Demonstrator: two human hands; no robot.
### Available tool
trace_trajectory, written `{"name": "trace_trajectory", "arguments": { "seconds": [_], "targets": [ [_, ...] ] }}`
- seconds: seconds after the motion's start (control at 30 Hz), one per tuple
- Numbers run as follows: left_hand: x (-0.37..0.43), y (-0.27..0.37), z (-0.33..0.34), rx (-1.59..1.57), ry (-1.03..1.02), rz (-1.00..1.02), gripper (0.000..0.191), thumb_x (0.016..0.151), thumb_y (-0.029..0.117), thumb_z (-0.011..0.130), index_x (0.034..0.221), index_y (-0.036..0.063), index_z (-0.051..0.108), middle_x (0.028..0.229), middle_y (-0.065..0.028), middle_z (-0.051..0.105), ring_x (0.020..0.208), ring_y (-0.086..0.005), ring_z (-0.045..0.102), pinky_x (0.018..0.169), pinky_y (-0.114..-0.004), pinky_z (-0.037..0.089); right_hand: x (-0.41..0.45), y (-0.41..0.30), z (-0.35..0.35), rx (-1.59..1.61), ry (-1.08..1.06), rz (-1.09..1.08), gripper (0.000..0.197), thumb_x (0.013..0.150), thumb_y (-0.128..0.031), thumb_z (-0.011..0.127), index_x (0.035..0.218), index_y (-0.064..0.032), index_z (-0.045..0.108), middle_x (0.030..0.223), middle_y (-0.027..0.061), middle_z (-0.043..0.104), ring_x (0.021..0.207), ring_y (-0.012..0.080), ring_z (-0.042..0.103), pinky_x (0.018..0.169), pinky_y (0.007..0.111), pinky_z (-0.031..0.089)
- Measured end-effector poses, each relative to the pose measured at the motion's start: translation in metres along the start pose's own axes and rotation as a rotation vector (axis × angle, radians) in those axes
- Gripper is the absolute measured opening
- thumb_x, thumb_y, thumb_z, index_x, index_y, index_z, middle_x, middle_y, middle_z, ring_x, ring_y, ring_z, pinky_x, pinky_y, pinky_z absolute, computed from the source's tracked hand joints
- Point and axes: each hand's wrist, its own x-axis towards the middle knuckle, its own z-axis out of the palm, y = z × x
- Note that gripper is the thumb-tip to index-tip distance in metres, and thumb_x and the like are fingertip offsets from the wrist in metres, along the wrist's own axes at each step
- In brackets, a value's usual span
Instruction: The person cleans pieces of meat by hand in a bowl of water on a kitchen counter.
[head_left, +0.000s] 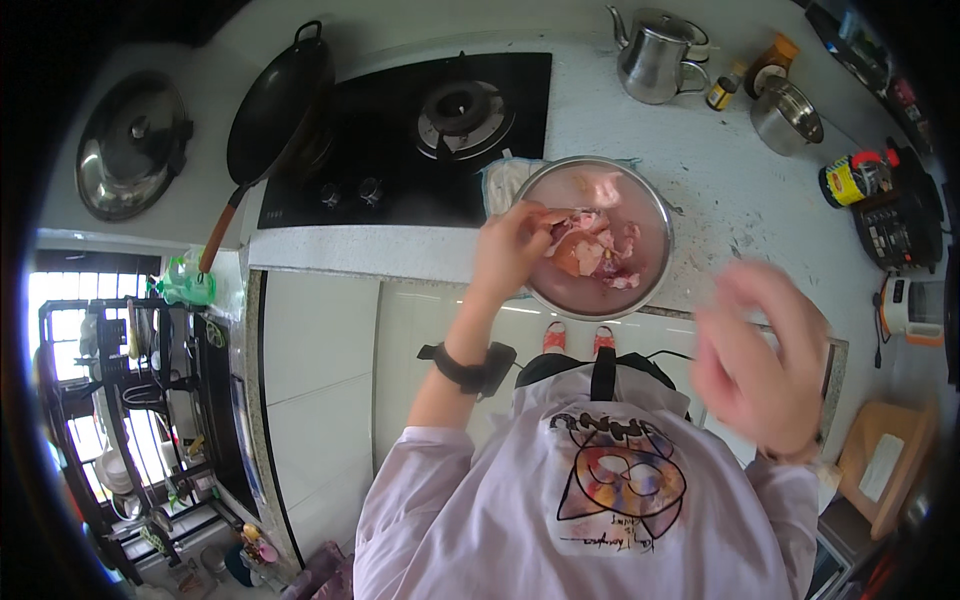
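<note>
A round stainless steel basin (670, 238) holds pieces of raw meat (589, 251) in cloudy pinkish liquid. It rests at the counter's front edge, partly on a pale cloth (504, 184). My left hand (510, 244) reaches over the basin's left rim, its fingertips bent at the edge of the meat; whether they grip a piece cannot be made out. Away from the basin, my right hand (761, 352) is raised to the right, blurred, with its fingers curled; nothing shows in it.
A black gas hob (390, 180) lies left of the basin, with a wok (277, 112) on its left side. Behind on the right stand a steel kettle (654, 60), bottles and a steel pot (784, 116). Farther right are a dark appliance (900, 225) and a wooden board (889, 457).
</note>
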Motion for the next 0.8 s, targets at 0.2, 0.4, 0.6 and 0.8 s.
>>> {"name": "trace_trajectory", "arguments": {
  "seconds": [0.2, 0.4, 0.6, 0.8],
  "targets": [
    [0.010, 0.014, 0.008, -0.008, -0.070, 0.059, 0.021, 0.072, 0.012, 0.062, 0.092, 0.0071, 0.062, 0.073, -0.0136, 0.063, 0.071, -0.0328, 0.060, 0.068, -0.039, 0.048, -0.011, -0.047, -0.089, 0.037, -0.204, 0.083, 0.029, 0.062, -0.008, 0.070, 0.089, -0.0039, 0.061, 0.079, 0.0093, 0.057, 0.065, 0.0219, 0.058, 0.052, 0.031, 0.046],
    [0.008, 0.003, 0.005, 0.008, -0.015, 0.086, 0.020, 0.072, 0.011, 0.062, 0.092, 0.0066, 0.062, 0.071, -0.0131, 0.063, 0.066, -0.0319, 0.060, 0.067, -0.039, 0.048, -0.008, -0.030, -0.093, 0.208, -0.132, -0.077, 0.026, 0.067, -0.007, 0.068, 0.092, -0.0054, 0.061, 0.084, 0.0106, 0.056, 0.070, 0.0233, 0.057, 0.056, 0.033, 0.046],
    [0.009, 0.002, 0.002, 0.037, -0.076, 0.031, 0.019, 0.080, 0.013, 0.062, 0.096, 0.0030, 0.061, 0.072, -0.0103, 0.063, 0.063, -0.0168, 0.059, 0.061, -0.026, 0.046, -0.005, -0.028, -0.077, 0.237, 0.016, -0.087, 0.023, 0.071, -0.006, 0.066, 0.094, -0.0068, 0.061, 0.088, 0.0119, 0.055, 0.074, 0.0247, 0.057, 0.061, 0.034, 0.046],
    [0.005, 0.006, 0.008, -0.004, -0.002, 0.037, 0.022, 0.072, 0.014, 0.063, 0.092, 0.0075, 0.063, 0.068, -0.0126, 0.063, 0.064, -0.0286, 0.060, 0.063, -0.037, 0.049, -0.019, 0.040, 0.088, 0.121, -0.045, 0.245, 0.017, 0.076, -0.015, 0.067, 0.089, -0.0066, 0.060, 0.090, 0.0089, 0.055, 0.068, 0.0242, 0.060, 0.062, 0.035, 0.048]
  ]
}}
